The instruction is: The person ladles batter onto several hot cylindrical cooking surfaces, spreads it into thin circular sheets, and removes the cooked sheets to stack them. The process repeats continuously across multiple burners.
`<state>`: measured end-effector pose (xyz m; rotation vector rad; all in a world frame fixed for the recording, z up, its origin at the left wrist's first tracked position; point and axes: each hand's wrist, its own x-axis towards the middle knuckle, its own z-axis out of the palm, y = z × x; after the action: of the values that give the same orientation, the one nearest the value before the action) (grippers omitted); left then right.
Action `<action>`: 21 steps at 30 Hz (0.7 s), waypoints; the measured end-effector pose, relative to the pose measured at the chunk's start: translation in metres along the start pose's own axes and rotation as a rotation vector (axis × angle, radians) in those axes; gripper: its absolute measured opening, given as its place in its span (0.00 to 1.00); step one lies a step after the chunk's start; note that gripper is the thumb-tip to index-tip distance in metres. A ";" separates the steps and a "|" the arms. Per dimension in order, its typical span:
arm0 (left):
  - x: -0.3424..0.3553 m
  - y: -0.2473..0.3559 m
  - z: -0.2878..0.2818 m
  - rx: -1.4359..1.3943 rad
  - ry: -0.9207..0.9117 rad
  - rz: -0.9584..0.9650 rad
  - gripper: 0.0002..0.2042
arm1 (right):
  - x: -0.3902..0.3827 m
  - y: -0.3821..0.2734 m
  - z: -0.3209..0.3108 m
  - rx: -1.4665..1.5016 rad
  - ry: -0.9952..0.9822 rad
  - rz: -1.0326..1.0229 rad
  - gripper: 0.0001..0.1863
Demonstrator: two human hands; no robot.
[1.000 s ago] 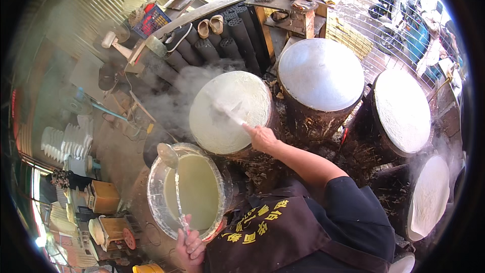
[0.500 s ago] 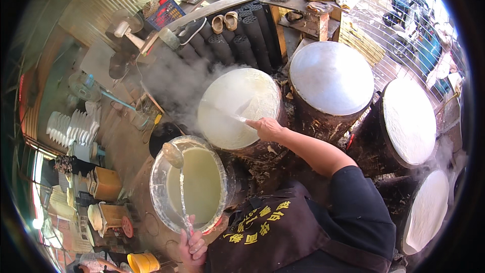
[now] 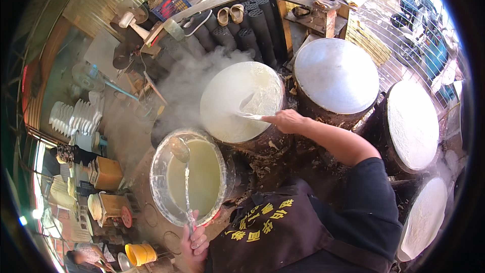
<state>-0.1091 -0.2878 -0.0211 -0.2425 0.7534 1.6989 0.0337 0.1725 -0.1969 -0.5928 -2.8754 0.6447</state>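
My left hand (image 3: 194,243), fingers wrapped round its handle, holds a long ladle (image 3: 187,187). The ladle's bowl hangs over a large pale-rimmed bucket (image 3: 155,177) of pale greenish-white batter (image 3: 202,192). My right arm reaches out to a round griddle (image 3: 214,114) coated in a white layer. In my right hand (image 3: 287,121) is a flat scraper (image 3: 251,116) with a pale handle. Its darker blade meets the coating, partly blurred by steam. A smoother, greyer patch shows on the griddle's right side beyond the blade.
A covered round pan (image 3: 336,76) stands right of the griddle. Farther right are white-topped drums (image 3: 411,124) and another (image 3: 424,217) nearer me. Behind stand black coal cylinders (image 3: 260,30) with shoes (image 3: 230,14) on top. At lower left is a yellow bucket (image 3: 141,254) beside another person (image 3: 81,263).
My right hand has drawn the scraper rightward toward the griddle's near right edge. The ladle's bowl has shifted slightly right over the bucket. Steam has thickened, and the view has moved a little.
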 end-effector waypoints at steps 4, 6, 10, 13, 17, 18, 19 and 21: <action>-0.008 0.003 0.012 0.126 0.206 0.008 0.23 | -0.059 0.007 -0.039 -0.028 -0.087 0.025 0.33; 0.002 0.003 -0.008 -0.064 -0.040 0.025 0.24 | -0.075 0.015 -0.027 0.103 0.007 0.098 0.33; 0.017 0.013 -0.013 -0.148 -0.186 -0.008 0.25 | -0.059 -0.007 0.050 0.378 0.413 0.144 0.29; 0.027 0.024 -0.007 -0.084 -0.262 -0.095 0.25 | -0.031 -0.075 0.076 0.467 0.293 0.103 0.24; 0.037 0.035 -0.006 -0.042 -0.255 -0.091 0.25 | -0.020 -0.091 0.084 0.989 0.252 0.415 0.25; 0.039 0.037 -0.007 -0.045 -0.262 -0.101 0.25 | -0.024 -0.088 0.080 1.194 0.226 0.491 0.26; 0.041 0.038 -0.007 -0.048 -0.268 -0.110 0.25 | -0.025 -0.080 0.082 1.305 0.282 0.466 0.27; 0.045 0.038 -0.004 -0.068 -0.260 -0.154 0.24 | -0.032 -0.069 0.076 1.477 0.330 0.464 0.28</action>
<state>-0.1582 -0.2574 -0.0345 -0.1205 0.4729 1.5734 0.0233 0.0734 -0.2369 -0.8707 -1.2837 2.0668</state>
